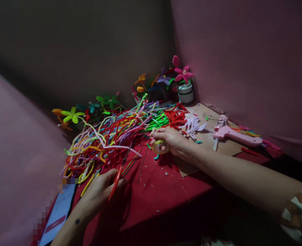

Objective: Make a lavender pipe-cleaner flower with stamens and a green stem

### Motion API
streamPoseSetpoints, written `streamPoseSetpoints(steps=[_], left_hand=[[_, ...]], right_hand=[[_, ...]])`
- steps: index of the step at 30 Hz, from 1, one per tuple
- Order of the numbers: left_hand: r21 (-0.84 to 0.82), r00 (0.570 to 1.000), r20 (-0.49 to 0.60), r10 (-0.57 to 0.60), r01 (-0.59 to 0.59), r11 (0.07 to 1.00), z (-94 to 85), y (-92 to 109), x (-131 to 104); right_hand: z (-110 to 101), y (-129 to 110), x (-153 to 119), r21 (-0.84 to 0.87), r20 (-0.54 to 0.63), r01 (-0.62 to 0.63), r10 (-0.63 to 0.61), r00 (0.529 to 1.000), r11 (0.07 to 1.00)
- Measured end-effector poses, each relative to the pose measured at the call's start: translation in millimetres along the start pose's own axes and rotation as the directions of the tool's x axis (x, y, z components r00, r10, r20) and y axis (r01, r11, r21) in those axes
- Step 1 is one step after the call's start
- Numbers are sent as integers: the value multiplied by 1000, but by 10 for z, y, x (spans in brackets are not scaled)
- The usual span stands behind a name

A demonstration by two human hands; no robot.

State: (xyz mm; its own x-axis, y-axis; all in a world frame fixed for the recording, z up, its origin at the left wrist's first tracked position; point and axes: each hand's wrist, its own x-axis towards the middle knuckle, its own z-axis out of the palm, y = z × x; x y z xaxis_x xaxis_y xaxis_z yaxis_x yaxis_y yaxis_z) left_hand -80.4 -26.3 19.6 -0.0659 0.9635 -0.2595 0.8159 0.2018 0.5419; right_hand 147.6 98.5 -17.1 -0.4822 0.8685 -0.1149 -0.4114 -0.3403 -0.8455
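My left hand (106, 184) is closed round the red-orange handles of a pair of scissors (117, 179), whose dark blades point up and away over the red cloth. To its right, my right hand (166, 138) pinches the top of a thin dark wire stem (143, 162), which slants down toward the cloth. A yellowish roll of tape (161, 147) hangs on the fingers of that same hand. Small pale bits show at the pinched fingertips, too small to make out. Just beyond both hands spreads a large tangled pile of coloured pipe cleaners (117, 128).
A pink glue gun (239, 135) lies on a brown board (183, 167) at the right, near red (176, 118) and lilac fuzzy pieces (193, 125). Fuzzy flowers (183, 73) stand at the back. At the lower left lies a phone (57, 213).
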Motion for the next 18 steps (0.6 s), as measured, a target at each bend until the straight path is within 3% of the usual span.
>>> streamPoseSetpoints(steps=[5,12,15,18], left_hand=[[381,986,-147,-73,124,916,-129,-257,157],[579,971,-225,-84,202,790,-192,-168,270],[540,954,-296,-38,200,817,-130,-23,232],[246,965,-259,52,14,969,-14,233,185]], right_hand=[[-12,19,6,-6,19,5,-5,1000,1000],[2,19,-24,-22,12,20,-20,1000,1000],[16,20,-45,-11,35,30,-30,999,999],[31,23,-63,-2,72,40,-40,997,999]])
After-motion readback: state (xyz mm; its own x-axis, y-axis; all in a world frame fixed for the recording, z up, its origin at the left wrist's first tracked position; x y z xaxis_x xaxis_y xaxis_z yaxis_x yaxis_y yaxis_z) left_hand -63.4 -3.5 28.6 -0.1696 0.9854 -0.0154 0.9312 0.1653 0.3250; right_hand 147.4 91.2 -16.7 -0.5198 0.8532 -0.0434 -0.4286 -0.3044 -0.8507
